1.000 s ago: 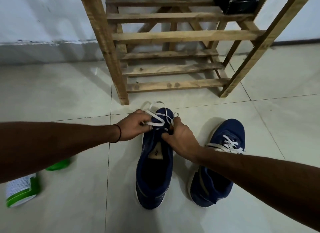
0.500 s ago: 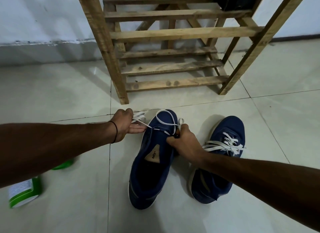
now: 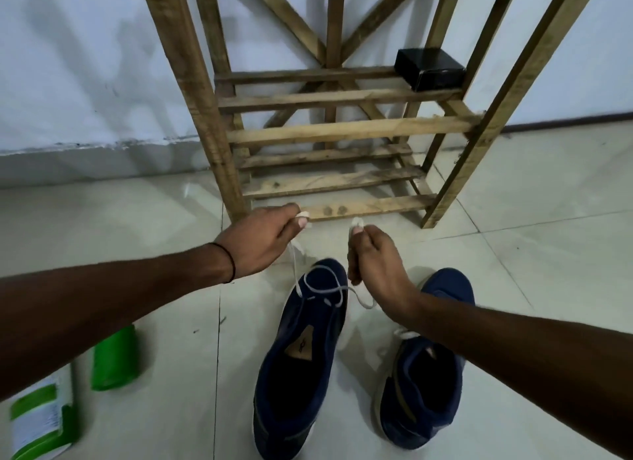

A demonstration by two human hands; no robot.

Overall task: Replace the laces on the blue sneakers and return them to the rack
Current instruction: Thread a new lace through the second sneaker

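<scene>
Two blue sneakers stand on the tiled floor, toes toward the wooden rack (image 3: 346,131). The left sneaker (image 3: 301,363) has a white lace (image 3: 323,290) threaded only near its toe, looping loosely over the front. My left hand (image 3: 263,242) pinches one end of that lace, raised above and left of the toe. My right hand (image 3: 373,261) pinches the other end, held up just right of the toe. The right sneaker (image 3: 428,374) sits partly under my right forearm, its white lacing mostly hidden.
A black box (image 3: 430,69) sits on the rack's middle shelf at the right. A green and white bottle (image 3: 44,422) lies on the floor at lower left beside a green cap (image 3: 114,358). A white wall stands behind the rack.
Both hands have lifted away from the left sneaker's toe, drawing the two lace ends up and apart. The view has tilted upward, showing more of the rack.
</scene>
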